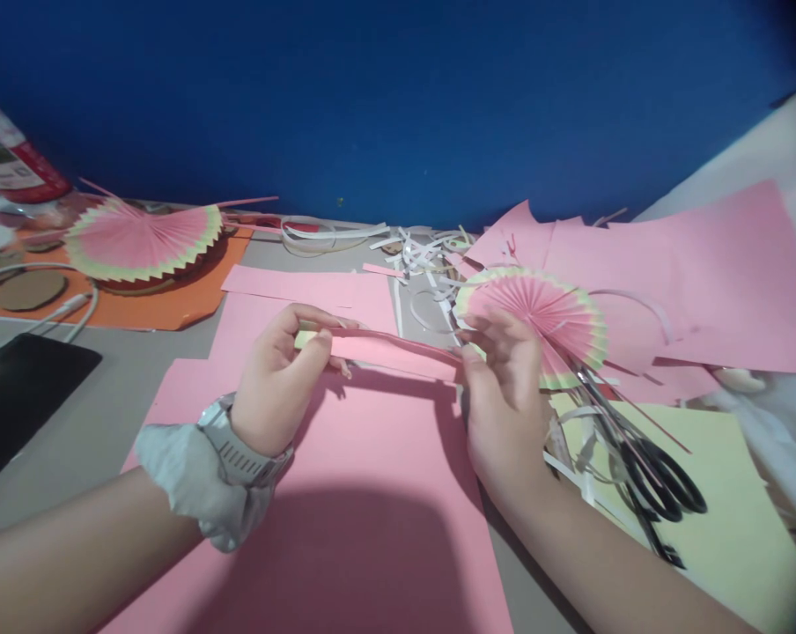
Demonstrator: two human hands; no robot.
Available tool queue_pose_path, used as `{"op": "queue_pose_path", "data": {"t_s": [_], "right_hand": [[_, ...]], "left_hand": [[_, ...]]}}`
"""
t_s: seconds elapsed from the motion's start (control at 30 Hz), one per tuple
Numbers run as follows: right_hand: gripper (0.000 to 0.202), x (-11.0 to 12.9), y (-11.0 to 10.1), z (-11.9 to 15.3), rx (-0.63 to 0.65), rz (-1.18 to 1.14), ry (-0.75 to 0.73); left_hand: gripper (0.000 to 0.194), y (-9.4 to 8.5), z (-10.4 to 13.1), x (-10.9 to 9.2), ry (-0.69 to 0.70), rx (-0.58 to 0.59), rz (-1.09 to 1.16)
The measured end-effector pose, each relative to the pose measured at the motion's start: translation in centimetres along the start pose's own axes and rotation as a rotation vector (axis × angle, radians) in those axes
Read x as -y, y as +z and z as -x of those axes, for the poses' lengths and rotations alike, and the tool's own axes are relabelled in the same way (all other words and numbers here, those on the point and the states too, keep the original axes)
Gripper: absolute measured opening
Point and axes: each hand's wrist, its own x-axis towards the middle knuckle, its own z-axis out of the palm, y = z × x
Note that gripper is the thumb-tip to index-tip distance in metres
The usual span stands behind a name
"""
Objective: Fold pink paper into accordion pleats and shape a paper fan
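Observation:
A folded pink paper strip (391, 352) is stretched between my two hands, above large pink paper sheets (358, 458) on the table. My left hand (283, 370), with a grey watch and a pale scrunchie at the wrist, pinches the strip's left end between thumb and fingers. A bit of pale green shows at that end. At the other end, my right hand (504, 379) holds the strip between thumb and fingers. Just behind my right hand lies a round pleated fan (543, 317), pink with a green-yellow rim.
Black-handled scissors (655, 475) rest on a pale green sheet (721, 475) at right. White paper scraps (424, 255) pile at the back. Another pleated fan (147, 242) sits on orange paper (203, 291) at left, near a black device (34, 396) and a bottle (18, 158).

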Motion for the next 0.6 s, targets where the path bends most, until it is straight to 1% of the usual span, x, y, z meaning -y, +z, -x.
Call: {"op": "queue_pose_path", "data": {"t_s": [0.07, 0.13, 0.23, 0.3, 0.37, 0.47, 0.6], "right_hand": [[0.026, 0.3, -0.1, 0.3, 0.092, 0.133, -0.046], [0.023, 0.6, -0.2, 0.5, 0.162, 0.177, -0.008], [0.014, 0.8, -0.1, 0.7, 0.264, 0.187, 0.082], [0.009, 0.9, 0.1, 0.7, 0.358, 0.173, 0.140], [0.009, 1.0, 0.2, 0.8, 0.434, 0.145, 0.181], [0.006, 1.3, 0.1, 0.9, 0.551, 0.148, 0.196], [0.010, 1.8, -0.2, 0.7, 0.813, 0.121, 0.213]], "left_hand": [[0.005, 0.0, -0.1, 0.1, 0.004, 0.007, -0.038], [0.010, 0.0, -0.2, 0.2, 0.020, 0.006, -0.023], [0.022, -0.1, -0.6, 0.1, 0.037, -0.019, 0.129], [0.025, -0.1, -0.9, 0.0, -0.002, -0.005, 0.241], [0.021, -0.2, -1.2, 0.0, -0.067, 0.044, 0.284], [0.018, -0.2, -1.2, 0.0, -0.131, 0.103, 0.250], [0.019, -0.2, -1.1, 0.3, -0.121, 0.135, 0.181]]}}
